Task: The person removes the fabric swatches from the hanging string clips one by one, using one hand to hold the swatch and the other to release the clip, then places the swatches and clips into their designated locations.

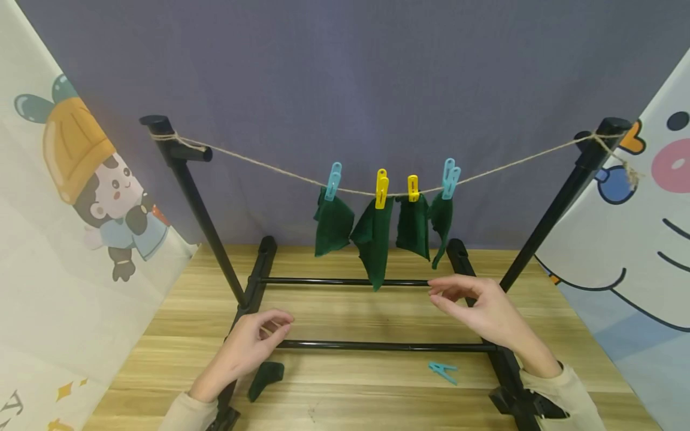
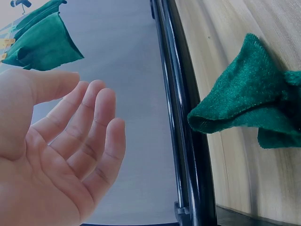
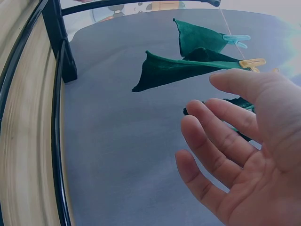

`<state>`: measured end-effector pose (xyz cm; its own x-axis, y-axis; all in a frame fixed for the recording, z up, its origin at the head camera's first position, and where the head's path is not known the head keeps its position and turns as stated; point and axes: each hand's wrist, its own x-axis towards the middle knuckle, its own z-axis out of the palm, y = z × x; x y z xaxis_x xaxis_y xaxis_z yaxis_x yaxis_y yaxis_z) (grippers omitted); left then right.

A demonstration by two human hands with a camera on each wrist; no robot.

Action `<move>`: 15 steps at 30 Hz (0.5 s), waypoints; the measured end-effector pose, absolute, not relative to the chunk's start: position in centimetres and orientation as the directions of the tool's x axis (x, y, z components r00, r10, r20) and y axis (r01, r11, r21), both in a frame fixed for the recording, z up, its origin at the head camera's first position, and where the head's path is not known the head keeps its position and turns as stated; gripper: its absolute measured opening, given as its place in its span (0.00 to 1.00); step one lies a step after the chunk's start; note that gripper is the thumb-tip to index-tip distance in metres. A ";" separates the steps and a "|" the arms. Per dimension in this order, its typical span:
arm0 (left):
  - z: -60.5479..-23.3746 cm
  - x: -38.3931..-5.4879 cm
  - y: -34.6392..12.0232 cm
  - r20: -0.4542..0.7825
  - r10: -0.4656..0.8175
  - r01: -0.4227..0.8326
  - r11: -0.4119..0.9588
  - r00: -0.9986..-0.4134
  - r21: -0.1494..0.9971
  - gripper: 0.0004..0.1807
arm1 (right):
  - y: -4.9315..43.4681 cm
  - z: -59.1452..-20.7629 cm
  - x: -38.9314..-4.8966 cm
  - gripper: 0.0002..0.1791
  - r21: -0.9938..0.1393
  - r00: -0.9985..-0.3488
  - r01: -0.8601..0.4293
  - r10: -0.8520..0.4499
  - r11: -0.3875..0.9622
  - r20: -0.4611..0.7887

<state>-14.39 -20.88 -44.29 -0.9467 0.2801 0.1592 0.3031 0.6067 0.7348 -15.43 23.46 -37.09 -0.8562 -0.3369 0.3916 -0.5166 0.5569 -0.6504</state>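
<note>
Several dark green cloths hang from a twine line [image 1: 259, 163], held by two blue clothespins [image 1: 333, 181] and two yellow clothespins [image 1: 381, 189]. My right hand [image 1: 480, 308] hovers in front of the rack at the right, fingers loosely bent with nothing between them. On the left, my left hand [image 1: 253, 341] is also in the air, its relaxed fingers around nothing. A loose green cloth [image 1: 266, 379] lies crumpled on the table just below the left hand. Below the right hand, a loose blue clothespin [image 1: 444, 372] lies on the table.
A black rack [image 1: 199, 221] carries the line between its two uprights. Two low black bars [image 1: 377, 346] run across its base above the wooden table [image 1: 345, 395]. Behind stands a grey-blue backdrop [image 1: 345, 78], with cartoon-printed panels at both sides.
</note>
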 end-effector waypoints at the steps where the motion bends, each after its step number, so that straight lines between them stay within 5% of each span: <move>1: -44.3 -14.4 -20.9 0.157 0.280 0.301 0.607 -0.947 0.736 0.08 | 23.4 -37.0 -15.4 0.14 -0.651 -0.857 -0.516 -0.336 0.557 0.391; 15: -43.8 -14.6 -20.6 0.165 0.255 0.291 0.616 -0.953 0.732 0.08 | 22.4 -35.9 -15.6 0.14 -0.649 -0.843 -0.538 -0.343 0.538 0.414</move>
<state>-14.60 -20.62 -43.82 -0.9529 0.2545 0.1648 0.2911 0.6158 0.7321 -15.55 22.40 -35.93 -0.8432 -0.3430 0.4140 -0.5376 0.5377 -0.6495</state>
